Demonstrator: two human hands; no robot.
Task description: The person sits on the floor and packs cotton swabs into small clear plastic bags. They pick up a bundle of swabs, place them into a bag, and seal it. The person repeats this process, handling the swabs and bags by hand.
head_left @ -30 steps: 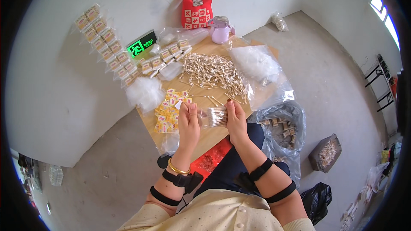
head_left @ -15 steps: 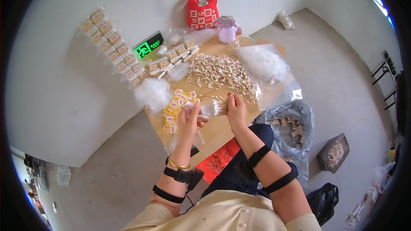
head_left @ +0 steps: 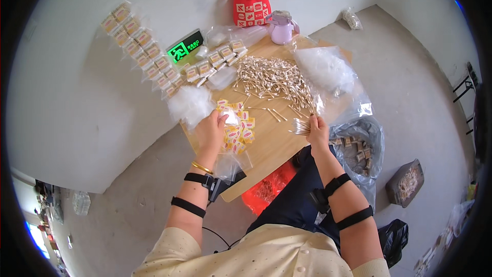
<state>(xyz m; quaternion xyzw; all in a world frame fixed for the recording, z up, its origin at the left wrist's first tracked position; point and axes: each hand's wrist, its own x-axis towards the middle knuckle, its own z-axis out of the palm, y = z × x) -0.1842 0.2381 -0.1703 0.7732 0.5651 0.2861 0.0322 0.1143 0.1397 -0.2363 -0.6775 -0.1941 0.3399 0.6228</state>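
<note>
A bundle of cotton swabs (head_left: 300,126) is gripped in my right hand (head_left: 319,132), the tips fanning out to the left over the table's front right part. My left hand (head_left: 210,132) is above the near left part of the table, thumb and fingers closed on a small clear plastic bag (head_left: 231,118). Beneath and beside that bag lies a pile of small yellow and white paper labels (head_left: 241,136), partly hidden by the bag and hand. Beyond my hands a large heap of loose cotton swabs (head_left: 274,78) covers the middle of the table, with a few strays nearer me.
Clear bags lie in piles at left (head_left: 190,105) and right (head_left: 328,72). Filled packs (head_left: 215,61) line the back left, below a green exit sign (head_left: 185,47). A lilac jug (head_left: 281,28) and red bag (head_left: 251,5) stand behind. A lined bin (head_left: 376,141) and grey tub (head_left: 405,183) are at right.
My hands have moved apart. The swabs, earlier at the bag's mouth, are now apart from it in my right hand, while my left hand has shifted left over the labels.
</note>
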